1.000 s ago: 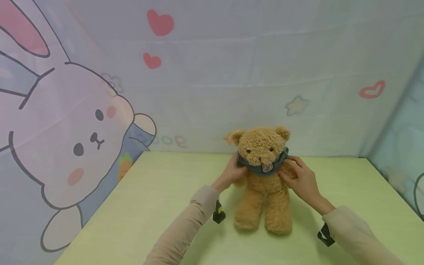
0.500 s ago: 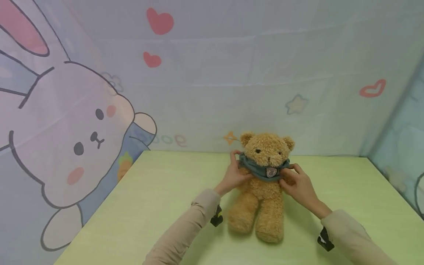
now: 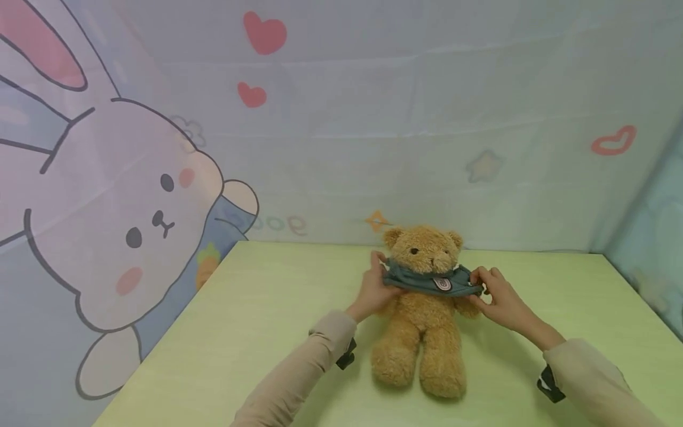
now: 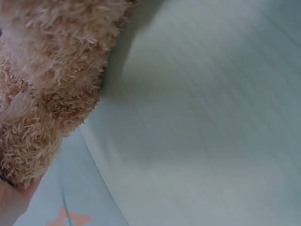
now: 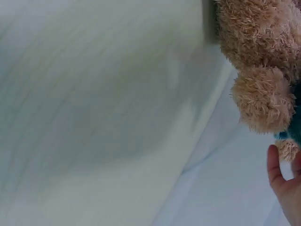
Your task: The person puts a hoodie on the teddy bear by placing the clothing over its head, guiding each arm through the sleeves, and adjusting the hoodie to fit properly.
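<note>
A tan teddy bear (image 3: pixel 424 311) is upright on the table, its legs toward me. Round its neck, below the muzzle, goes a teal cloth garment (image 3: pixel 411 280) with a small badge (image 3: pixel 442 284). At the bear's side on my left, my left hand (image 3: pixel 373 292) holds the garment's edge. On the other side my right hand (image 3: pixel 504 301) pinches the cloth and stretches it away from the neck. The left wrist view has the bear's fur (image 4: pixel 61 56) and part of my left hand (image 4: pixel 11 205). A bit of teal cloth (image 5: pixel 296 125) shows in the right wrist view.
The bear stands on a pale green table (image 3: pixel 256 332), near its back edge. Behind it hangs a light cloth backdrop (image 3: pixel 347 166) printed with a large rabbit (image 3: pixel 176 249) and hearts. Dark wrist devices (image 3: pixel 549 384) hang under both sleeves.
The bear has come lower and toward me, and its tilt has changed. My right hand has moved right, drawing the garment's side out from the neck. The left hand stays at the other side.
</note>
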`<state>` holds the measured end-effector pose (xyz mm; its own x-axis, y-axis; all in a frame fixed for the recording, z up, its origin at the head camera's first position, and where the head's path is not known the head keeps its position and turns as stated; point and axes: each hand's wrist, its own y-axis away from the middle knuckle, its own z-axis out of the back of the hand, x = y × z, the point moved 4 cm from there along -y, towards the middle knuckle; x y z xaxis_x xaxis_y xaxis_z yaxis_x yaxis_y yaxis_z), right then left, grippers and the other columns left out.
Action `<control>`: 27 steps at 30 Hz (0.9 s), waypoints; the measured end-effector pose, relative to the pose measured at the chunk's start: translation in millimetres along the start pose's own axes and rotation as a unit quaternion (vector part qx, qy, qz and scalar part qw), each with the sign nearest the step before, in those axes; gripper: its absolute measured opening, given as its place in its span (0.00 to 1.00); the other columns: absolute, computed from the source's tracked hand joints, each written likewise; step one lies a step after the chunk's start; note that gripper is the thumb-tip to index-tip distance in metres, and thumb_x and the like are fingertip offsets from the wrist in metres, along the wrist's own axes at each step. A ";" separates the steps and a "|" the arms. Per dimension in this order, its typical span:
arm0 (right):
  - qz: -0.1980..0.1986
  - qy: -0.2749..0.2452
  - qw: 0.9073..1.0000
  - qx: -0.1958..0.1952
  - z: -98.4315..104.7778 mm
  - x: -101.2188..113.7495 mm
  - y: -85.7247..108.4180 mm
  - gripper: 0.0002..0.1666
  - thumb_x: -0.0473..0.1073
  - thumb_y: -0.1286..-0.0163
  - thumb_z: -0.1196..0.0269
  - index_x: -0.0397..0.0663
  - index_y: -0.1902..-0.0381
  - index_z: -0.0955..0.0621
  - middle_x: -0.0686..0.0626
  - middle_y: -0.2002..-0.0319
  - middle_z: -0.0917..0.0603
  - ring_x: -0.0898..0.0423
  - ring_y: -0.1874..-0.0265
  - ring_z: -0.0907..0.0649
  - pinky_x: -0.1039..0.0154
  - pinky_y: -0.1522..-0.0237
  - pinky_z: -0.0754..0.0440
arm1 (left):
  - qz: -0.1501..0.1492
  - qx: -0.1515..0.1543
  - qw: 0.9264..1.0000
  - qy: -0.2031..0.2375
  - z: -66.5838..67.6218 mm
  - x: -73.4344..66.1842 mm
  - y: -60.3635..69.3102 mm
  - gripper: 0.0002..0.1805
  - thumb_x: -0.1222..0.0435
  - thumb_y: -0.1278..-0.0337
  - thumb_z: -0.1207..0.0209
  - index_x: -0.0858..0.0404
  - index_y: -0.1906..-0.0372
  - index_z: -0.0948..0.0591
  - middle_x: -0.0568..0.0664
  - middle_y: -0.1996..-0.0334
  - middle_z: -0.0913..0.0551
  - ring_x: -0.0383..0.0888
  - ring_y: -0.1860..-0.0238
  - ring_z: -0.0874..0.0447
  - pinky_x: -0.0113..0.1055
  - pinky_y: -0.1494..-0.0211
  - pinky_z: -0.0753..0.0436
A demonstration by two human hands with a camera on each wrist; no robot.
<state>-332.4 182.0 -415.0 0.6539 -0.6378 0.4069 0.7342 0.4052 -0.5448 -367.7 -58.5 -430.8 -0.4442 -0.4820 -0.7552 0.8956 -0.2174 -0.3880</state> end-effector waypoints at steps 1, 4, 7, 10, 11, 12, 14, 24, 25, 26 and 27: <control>-0.011 0.018 1.000 0.013 -1.2 -0.5 1.1 0.16 0.36 0.46 0.35 0.44 0.65 0.32 0.51 0.71 0.32 0.61 0.72 0.37 0.67 0.74 0.35 | -0.003 0.003 1.000 -0.009 0.2 -1.8 1.0 0.32 0.65 0.57 0.34 0.64 0.58 0.47 0.48 0.80 0.39 0.39 0.81 0.41 0.27 0.77 0.40; -0.076 0.031 0.996 0.035 -5.3 -2.2 3.0 0.21 0.38 0.46 0.35 0.38 0.58 0.32 0.47 0.72 0.28 0.60 0.77 0.33 0.69 0.78 0.36 | -0.011 0.011 0.997 -0.069 1.9 -7.7 4.3 0.26 0.65 0.54 0.36 0.64 0.58 0.41 0.50 0.77 0.31 0.41 0.79 0.34 0.27 0.77 0.36; -0.145 0.021 0.989 0.020 -6.8 -1.3 2.7 0.25 0.34 0.43 0.41 0.30 0.50 0.35 0.44 0.75 0.25 0.60 0.84 0.30 0.67 0.82 0.35 | -0.023 0.019 0.985 -0.172 3.8 -13.9 7.3 0.20 0.62 0.51 0.39 0.61 0.55 0.34 0.53 0.70 0.22 0.44 0.74 0.25 0.29 0.77 0.30; -0.179 0.007 0.984 -0.001 -6.3 2.8 1.6 0.26 0.34 0.42 0.44 0.26 0.47 0.34 0.44 0.79 0.23 0.60 0.88 0.32 0.67 0.83 0.36 | -0.043 0.026 0.964 -0.262 3.5 -18.9 9.4 0.20 0.59 0.48 0.41 0.57 0.51 0.31 0.51 0.66 0.18 0.45 0.69 0.20 0.31 0.76 0.26; -0.182 0.000 0.983 -0.005 -6.1 4.2 1.8 0.25 0.34 0.41 0.45 0.27 0.47 0.33 0.43 0.78 0.23 0.60 0.88 0.31 0.66 0.83 0.36 | -0.050 0.028 0.960 -0.276 3.1 -20.0 10.4 0.18 0.59 0.47 0.42 0.58 0.52 0.31 0.51 0.67 0.18 0.45 0.70 0.19 0.31 0.77 0.27; -0.181 -0.004 0.983 -0.007 -6.0 5.4 2.4 0.23 0.33 0.41 0.46 0.29 0.48 0.31 0.43 0.77 0.22 0.59 0.87 0.29 0.67 0.83 0.35 | -0.058 0.030 0.957 -0.283 2.7 -20.8 11.6 0.17 0.60 0.45 0.43 0.59 0.52 0.31 0.51 0.69 0.18 0.45 0.71 0.19 0.31 0.77 0.27; -0.170 -0.022 0.985 -0.006 -6.6 6.8 5.2 0.19 0.32 0.40 0.47 0.33 0.50 0.29 0.39 0.71 0.21 0.54 0.82 0.24 0.67 0.82 0.33 | -0.071 0.034 0.957 -0.278 1.5 -20.9 14.2 0.14 0.62 0.42 0.46 0.60 0.53 0.31 0.51 0.74 0.19 0.44 0.76 0.21 0.30 0.78 0.28; -0.191 -0.153 0.965 0.095 -17.0 -4.8 23.8 0.17 0.42 0.30 0.53 0.41 0.47 0.34 0.28 0.50 0.32 0.33 0.59 0.22 0.58 0.71 0.22 | -0.042 0.018 0.997 -0.067 4.9 -19.8 22.7 0.22 0.77 0.44 0.59 0.68 0.43 0.32 0.65 0.80 0.22 0.34 0.91 0.42 0.24 0.83 0.37; -0.194 -0.165 0.960 0.114 -18.3 -5.5 25.5 0.18 0.44 0.30 0.54 0.43 0.45 0.36 0.27 0.49 0.32 0.34 0.59 0.22 0.58 0.70 0.21 | -0.034 0.019 0.998 -0.047 6.4 -19.1 24.3 0.22 0.78 0.46 0.58 0.70 0.44 0.32 0.67 0.74 0.20 0.35 0.89 0.38 0.24 0.82 0.35; -0.198 -0.183 0.954 0.134 -19.8 -6.2 27.3 0.19 0.46 0.29 0.54 0.44 0.44 0.38 0.26 0.48 0.33 0.35 0.58 0.22 0.57 0.70 0.20 | -0.026 0.022 0.999 -0.034 7.8 -18.0 25.6 0.21 0.77 0.48 0.57 0.71 0.47 0.30 0.67 0.69 0.20 0.37 0.86 0.34 0.24 0.81 0.34; -0.203 -0.202 0.946 0.151 -21.0 -6.9 29.1 0.21 0.48 0.29 0.55 0.45 0.43 0.40 0.25 0.47 0.34 0.36 0.57 0.22 0.57 0.69 0.20 | -0.011 0.029 0.999 -0.026 8.9 -16.1 26.8 0.20 0.76 0.48 0.55 0.72 0.48 0.29 0.66 0.67 0.20 0.40 0.82 0.30 0.25 0.79 0.32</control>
<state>-319.3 184.5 -449.0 0.2788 -0.5029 0.8182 0.9182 0.3892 -0.0737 -336.3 -64.1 -424.3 -0.4637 -0.5195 -0.7177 0.8860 -0.2772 -0.3717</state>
